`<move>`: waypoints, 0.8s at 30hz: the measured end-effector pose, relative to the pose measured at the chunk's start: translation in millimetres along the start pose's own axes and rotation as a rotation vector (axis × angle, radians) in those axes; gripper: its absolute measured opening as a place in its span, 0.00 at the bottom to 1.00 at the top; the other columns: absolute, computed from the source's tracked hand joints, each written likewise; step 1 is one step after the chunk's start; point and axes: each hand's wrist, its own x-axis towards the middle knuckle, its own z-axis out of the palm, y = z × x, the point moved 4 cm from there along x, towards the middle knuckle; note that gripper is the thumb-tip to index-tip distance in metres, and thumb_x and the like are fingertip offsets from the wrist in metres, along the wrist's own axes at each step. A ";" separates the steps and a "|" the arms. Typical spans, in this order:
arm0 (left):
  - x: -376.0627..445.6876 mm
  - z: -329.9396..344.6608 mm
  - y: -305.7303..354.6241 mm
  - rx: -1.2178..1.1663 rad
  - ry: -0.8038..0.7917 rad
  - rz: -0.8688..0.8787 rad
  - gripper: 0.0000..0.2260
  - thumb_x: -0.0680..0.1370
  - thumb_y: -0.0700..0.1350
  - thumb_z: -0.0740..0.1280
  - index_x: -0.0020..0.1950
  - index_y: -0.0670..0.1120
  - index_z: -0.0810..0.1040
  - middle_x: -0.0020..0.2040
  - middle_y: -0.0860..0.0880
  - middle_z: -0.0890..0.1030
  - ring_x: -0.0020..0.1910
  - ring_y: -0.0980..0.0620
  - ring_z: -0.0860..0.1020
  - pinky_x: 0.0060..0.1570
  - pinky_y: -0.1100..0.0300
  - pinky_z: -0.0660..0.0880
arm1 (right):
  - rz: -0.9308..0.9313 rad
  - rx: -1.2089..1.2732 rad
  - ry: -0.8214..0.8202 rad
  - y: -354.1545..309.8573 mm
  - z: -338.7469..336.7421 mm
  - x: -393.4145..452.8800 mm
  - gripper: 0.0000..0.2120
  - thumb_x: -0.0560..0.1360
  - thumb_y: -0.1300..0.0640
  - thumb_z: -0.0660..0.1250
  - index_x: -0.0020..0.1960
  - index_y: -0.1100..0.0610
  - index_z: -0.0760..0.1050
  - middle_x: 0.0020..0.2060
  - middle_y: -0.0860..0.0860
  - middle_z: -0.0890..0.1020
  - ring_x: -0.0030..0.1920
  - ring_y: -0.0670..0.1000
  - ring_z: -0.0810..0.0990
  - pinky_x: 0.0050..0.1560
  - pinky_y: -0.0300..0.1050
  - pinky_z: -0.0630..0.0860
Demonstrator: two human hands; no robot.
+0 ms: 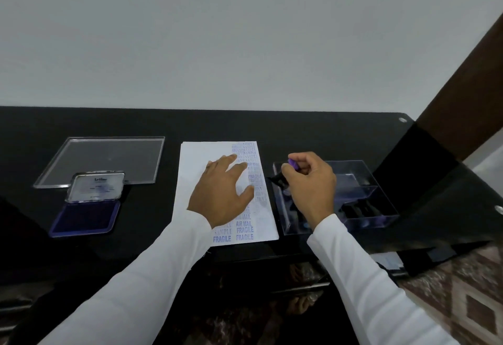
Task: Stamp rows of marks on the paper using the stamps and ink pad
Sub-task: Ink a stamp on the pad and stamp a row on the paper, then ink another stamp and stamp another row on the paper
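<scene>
A white sheet of paper lies on the black table, its right side covered with blue stamped words such as FRAGILE and AIR MAIL. My left hand rests flat on the paper with fingers spread. My right hand grips a stamp with a purple top and black base, just right of the paper, above the left end of a clear plastic tray. The open ink pad, blue with its lid raised, sits at the left.
A clear plastic lid lies flat behind the ink pad. The tray holds more dark stamps in its right compartment. The table ends against a grey wall; a brown post rises at the far right.
</scene>
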 end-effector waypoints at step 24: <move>62.5 77.3 149.2 -0.077 -0.093 0.320 0.24 0.80 0.57 0.64 0.74 0.51 0.71 0.78 0.49 0.66 0.79 0.49 0.59 0.79 0.47 0.52 | 0.058 -0.465 0.069 85.5 -117.2 66.8 0.10 0.73 0.59 0.70 0.54 0.52 0.80 0.50 0.50 0.78 0.46 0.49 0.76 0.43 0.30 0.66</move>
